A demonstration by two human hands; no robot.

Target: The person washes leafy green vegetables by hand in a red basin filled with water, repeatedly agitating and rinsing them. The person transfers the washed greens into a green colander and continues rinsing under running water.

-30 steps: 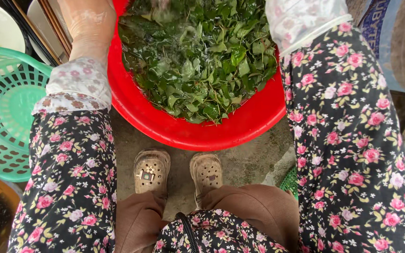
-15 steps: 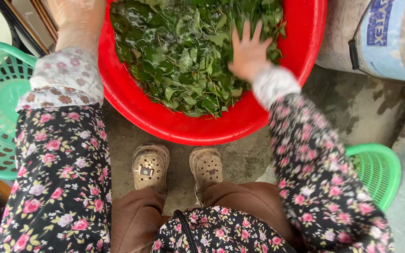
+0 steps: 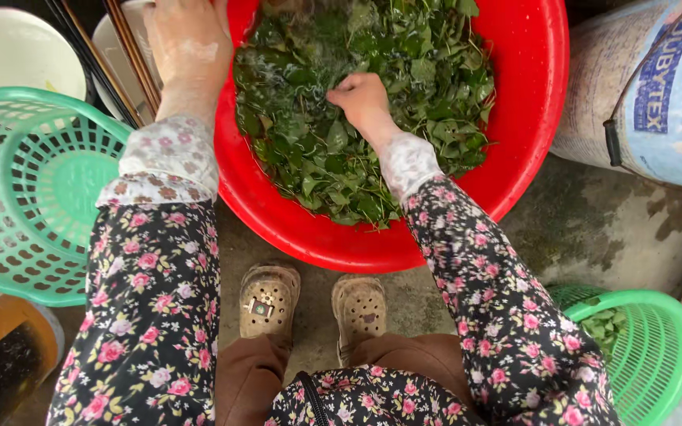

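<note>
A large red basin stands on the ground in front of me, full of wet green leaves. My right hand is down in the middle of the leaves, fingers curled around a bunch of them. My left hand rests at the basin's left rim; its fingers are cut off by the top edge of the view. Both arms wear floral sleeves.
A green plastic basket sits to the left, and a second green basket holding a few leaves sits at the lower right. A white sack stands to the right. White dishes lie at the top left. My tan shoes are below the basin.
My right hand moved from the basin's right side to the middle of the leaves and closed its spread fingers on them. The left hand stayed at the rim.
</note>
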